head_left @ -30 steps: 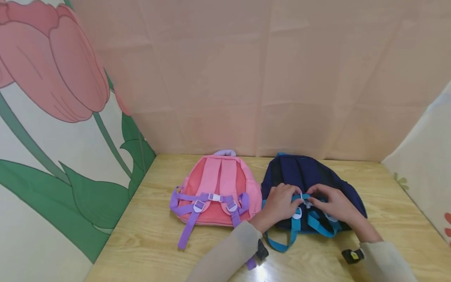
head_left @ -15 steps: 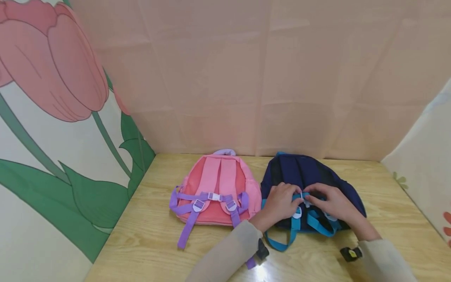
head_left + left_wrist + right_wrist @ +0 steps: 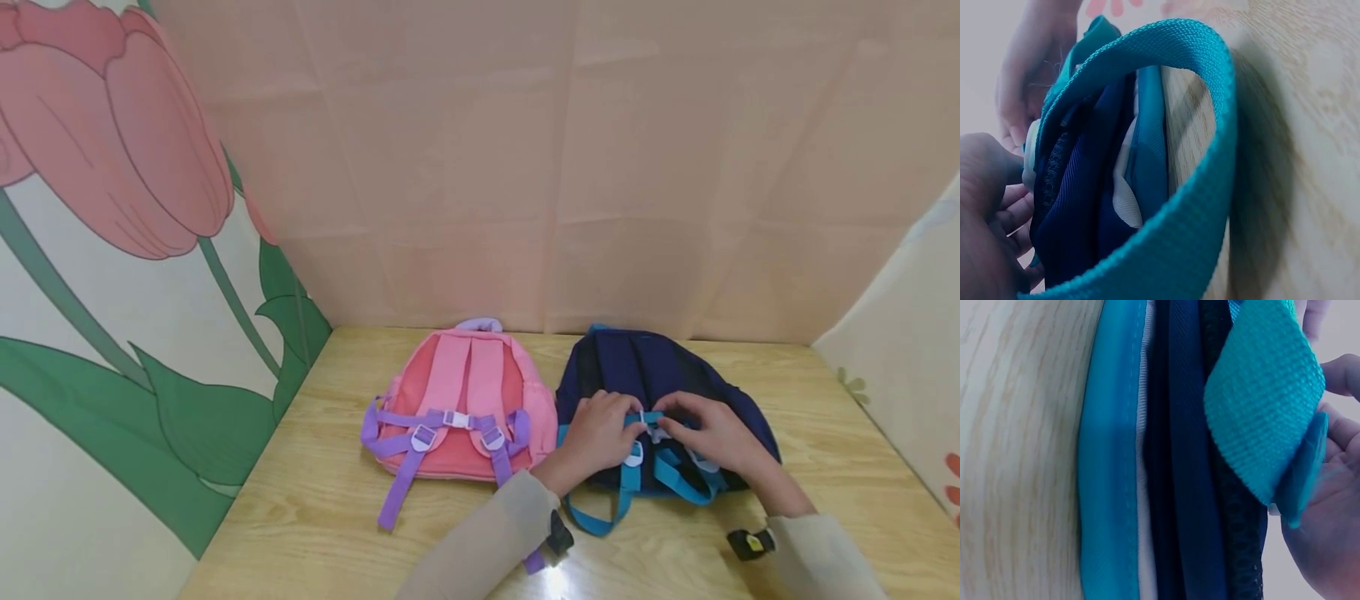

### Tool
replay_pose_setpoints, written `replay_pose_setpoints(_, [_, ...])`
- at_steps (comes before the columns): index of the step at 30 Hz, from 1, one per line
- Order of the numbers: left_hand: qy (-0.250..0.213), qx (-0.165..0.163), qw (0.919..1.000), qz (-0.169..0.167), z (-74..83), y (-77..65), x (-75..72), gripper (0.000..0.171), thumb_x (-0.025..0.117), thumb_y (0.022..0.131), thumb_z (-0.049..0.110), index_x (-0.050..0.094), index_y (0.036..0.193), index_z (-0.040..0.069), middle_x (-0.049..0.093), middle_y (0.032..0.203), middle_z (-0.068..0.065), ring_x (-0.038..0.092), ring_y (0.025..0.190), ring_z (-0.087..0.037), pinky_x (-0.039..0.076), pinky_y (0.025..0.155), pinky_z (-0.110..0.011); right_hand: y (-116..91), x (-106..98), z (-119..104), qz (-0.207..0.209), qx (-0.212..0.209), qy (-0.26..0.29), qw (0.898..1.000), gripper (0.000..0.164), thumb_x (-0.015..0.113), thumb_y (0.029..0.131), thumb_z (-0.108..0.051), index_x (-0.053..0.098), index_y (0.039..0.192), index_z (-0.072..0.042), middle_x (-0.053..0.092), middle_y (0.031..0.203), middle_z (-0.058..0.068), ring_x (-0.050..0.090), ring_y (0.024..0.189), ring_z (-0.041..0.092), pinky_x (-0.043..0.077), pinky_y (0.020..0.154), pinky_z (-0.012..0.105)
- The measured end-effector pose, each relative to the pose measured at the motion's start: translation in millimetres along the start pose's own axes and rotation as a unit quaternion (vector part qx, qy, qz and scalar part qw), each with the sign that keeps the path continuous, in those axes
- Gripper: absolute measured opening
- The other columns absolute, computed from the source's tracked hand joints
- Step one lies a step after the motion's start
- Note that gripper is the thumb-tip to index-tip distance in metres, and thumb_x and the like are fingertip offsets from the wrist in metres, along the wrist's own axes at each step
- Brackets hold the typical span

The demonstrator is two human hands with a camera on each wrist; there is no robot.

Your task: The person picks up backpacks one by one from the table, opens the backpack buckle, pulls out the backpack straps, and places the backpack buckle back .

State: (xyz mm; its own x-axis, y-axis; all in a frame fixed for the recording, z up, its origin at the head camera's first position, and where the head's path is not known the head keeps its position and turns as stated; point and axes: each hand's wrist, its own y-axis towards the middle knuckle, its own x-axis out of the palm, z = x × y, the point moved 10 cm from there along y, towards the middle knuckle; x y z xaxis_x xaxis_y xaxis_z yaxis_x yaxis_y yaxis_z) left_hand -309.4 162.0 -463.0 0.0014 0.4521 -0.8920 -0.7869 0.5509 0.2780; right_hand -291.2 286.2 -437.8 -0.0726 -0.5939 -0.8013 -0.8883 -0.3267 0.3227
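A navy backpack [image 3: 626, 358] lies with its strap side up on the right part of the table. Both hands meet over its teal chest strap [image 3: 652, 417]. The left hand [image 3: 600, 429] pinches the strap at its left, beside a small white plastic piece. At the strap's right, the right hand [image 3: 712, 429] pinches it between thumb and fingers. A pale plastic piece [image 3: 658, 434] shows just under the right thumb; whether it is fastened I cannot tell. In the left wrist view a looped teal strap [image 3: 1216, 137] partly covers the view; a folded teal strap [image 3: 1266, 400] shows in the right wrist view.
A pink backpack [image 3: 468, 375] with purple straps lies left of the navy one, close against it. Its white buckle [image 3: 457, 419] joins the purple chest strap. Loose strap ends lie on the wooden table [image 3: 300, 500]. A pink cloth [image 3: 450, 167] hangs behind.
Both hands stay over the chest strap. The right fingers shift very slightly, and a little more of the strap shows between the hands than half a second ago. The backpacks have not moved.
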Motion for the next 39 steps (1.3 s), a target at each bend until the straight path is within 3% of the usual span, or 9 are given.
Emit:
replay_pose_setpoints(9, [0.01,0.006,0.9999,0.004,1.6,2.5,-1.3,0.024,0.057,0.102,0.045,0.063,0.119,0.029,0.063,0.108,0.017,0.054,0.103,-0.002,0.042,0.089,-0.022,3.2,0.2,-6.4,-0.006,-0.026,-0.001,1.0,0.018,0.071,0.093,-0.008,0.071,0.11,-0.013,0.072,0.104,0.0,0.059,0.085,0.0,0.053,0.074,0.026])
replay_pose_setpoints(22, [-0.014,-0.003,0.9999,0.003,-3.3,-1.4,4.6,0.022,0.06,0.099,0.046,0.066,0.114,0.031,0.064,0.101,0.018,0.054,0.097,-0.001,0.042,0.088,-0.023,-2.8,5.0,5.6,-0.022,0.015,-0.003,1.0,0.017,0.069,0.095,-0.011,0.071,0.112,-0.013,0.072,0.106,0.0,0.058,0.085,0.0,0.051,0.073,0.024])
replay_pose_setpoints(31, [-0.009,0.004,1.0,0.001,-0.8,-3.2,6.5,0.023,0.061,0.1,0.046,0.066,0.115,0.029,0.065,0.101,0.017,0.054,0.098,-0.001,0.042,0.088,-0.023,-3.0,7.8,-4.8,-0.013,-0.03,-0.002,0.999,0.019,0.073,0.093,-0.012,0.073,0.111,-0.018,0.072,0.103,-0.007,0.063,0.09,0.002,0.054,0.076,0.027])
replay_pose_setpoints(39, [0.004,0.009,0.9999,0.012,-2.7,-0.6,2.1,0.023,0.06,0.1,0.047,0.066,0.114,0.03,0.064,0.1,0.018,0.054,0.097,-0.002,0.042,0.087,-0.023,0.5,5.8,-6.0,-0.006,-0.029,-0.002,1.0,0.017,0.074,0.092,-0.01,0.072,0.107,-0.016,0.071,0.101,-0.007,0.061,0.088,0.001,0.055,0.075,0.029])
